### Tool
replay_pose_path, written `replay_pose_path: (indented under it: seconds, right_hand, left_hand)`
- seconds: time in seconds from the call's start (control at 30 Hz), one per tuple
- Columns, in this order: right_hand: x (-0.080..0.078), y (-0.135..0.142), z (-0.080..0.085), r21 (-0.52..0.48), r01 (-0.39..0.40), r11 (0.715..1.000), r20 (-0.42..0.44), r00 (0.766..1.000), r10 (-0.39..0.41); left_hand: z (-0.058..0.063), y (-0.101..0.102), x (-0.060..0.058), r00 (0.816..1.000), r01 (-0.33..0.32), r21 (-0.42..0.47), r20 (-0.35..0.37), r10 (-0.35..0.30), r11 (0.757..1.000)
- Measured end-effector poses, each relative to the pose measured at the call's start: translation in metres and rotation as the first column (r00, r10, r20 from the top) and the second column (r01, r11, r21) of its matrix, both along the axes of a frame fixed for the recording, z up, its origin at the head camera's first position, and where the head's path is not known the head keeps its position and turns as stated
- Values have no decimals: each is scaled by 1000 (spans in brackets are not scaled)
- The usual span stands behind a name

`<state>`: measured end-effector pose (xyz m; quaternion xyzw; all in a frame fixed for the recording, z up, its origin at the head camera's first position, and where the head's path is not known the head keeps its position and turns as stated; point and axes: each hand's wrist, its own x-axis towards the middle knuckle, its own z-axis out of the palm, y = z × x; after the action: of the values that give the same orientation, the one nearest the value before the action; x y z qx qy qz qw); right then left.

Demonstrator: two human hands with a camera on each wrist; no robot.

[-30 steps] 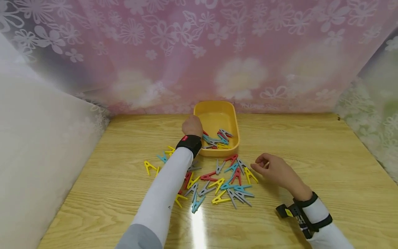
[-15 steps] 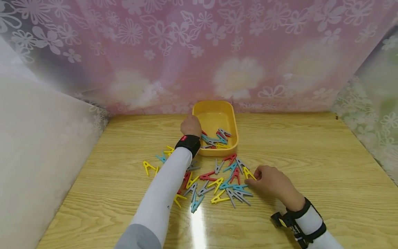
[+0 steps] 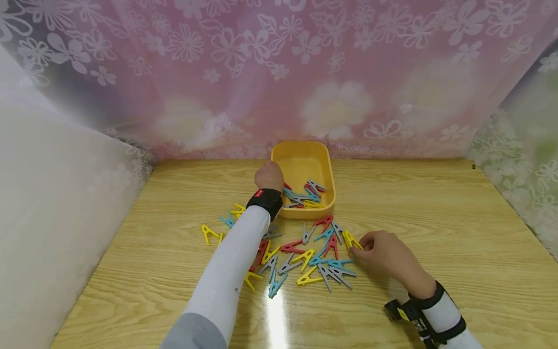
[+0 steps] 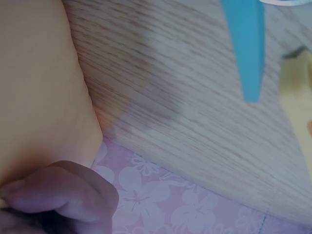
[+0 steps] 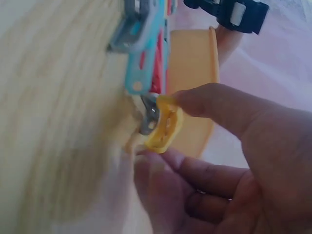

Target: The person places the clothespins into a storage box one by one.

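Observation:
My left hand [image 3: 269, 176] grips the left rim of a yellow plastic bin [image 3: 330, 174] with curled fingers. In the left wrist view those fingers [image 4: 63, 192] bend over the edge of the bin's wall [image 4: 39, 87]. Several coloured clothespins [image 3: 310, 194] lie in the bin's near end. Over the right side of a loose pile, my right hand [image 3: 390, 254] pinches a yellow clothespin [image 3: 350, 239]. The right wrist view has this yellow clothespin [image 5: 166, 126] between thumb and fingers, close to a grey clothespin [image 5: 149, 114].
Red, grey, blue and yellow clothespins [image 3: 307, 261] are scattered on the wooden table [image 3: 414, 194] before the bin. A few, such as a yellow one [image 3: 209, 234], lie left of my left forearm. A flowered pink cloth [image 3: 261, 97] hangs behind the table.
My right hand has come left and down to the pile's right edge and taken hold of the yellow clothespin, which is now slightly tilted up. The left hand stays on the bin.

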<state>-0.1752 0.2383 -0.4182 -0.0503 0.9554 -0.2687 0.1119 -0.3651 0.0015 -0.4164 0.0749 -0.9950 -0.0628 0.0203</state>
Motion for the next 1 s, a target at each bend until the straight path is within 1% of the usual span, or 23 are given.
replay_pose_path:
  seconds: [0.13, 0.23, 0.33, 0.43, 0.57, 0.67, 0.73, 0.8, 0.9, 1.0]
  right_hand:
    - [-7, 6, 10, -27, 13, 1000, -36, 999, -14]
    - [-15, 9, 19, -40, 27, 999, -118, 993, -31]
    - [-25, 6, 27, -65, 10, 998, -213, 977, -24]
    - [-35, -1, 34, -94, -3, 996, -260, 965, -22]
    - [-51, -13, 38, -108, -6, 994, -287, 958, -26]
    - [-65, -24, 39, -110, -15, 994, -295, 955, -18]
    - [-74, -32, 38, -114, -19, 993, -286, 958, -15]
    - [-81, -40, 38, -97, -35, 995, -264, 965, 8]
    - [-87, -51, 37, -84, -59, 995, -238, 970, 38]
    - [-88, -57, 35, -96, -70, 993, -261, 964, 43]
  left_hand:
    - [0, -2, 0, 1000, 3, 5, 1, -3, 1000]
    - [0, -3, -1, 1000, -1, 6, 5, 1, 1000]
    - [-1, -3, -1, 1000, -13, 6, 1, 13, 1000]
    - [-2, -3, -2, 1000, -18, 8, -3, 18, 1000]
    - [-3, -2, -3, 1000, -12, 15, -2, 12, 1000]
    - [-4, -2, -3, 1000, -21, 26, -14, 22, 999]
    - [-4, -1, -3, 999, -30, 33, -23, 30, 999]
    - [-4, -1, -2, 999, -37, 38, -34, 39, 999]
    - [-4, 0, -1, 999, -36, 35, -40, 37, 999]
    - [-3, -3, -3, 999, -21, 11, -47, 21, 1000]
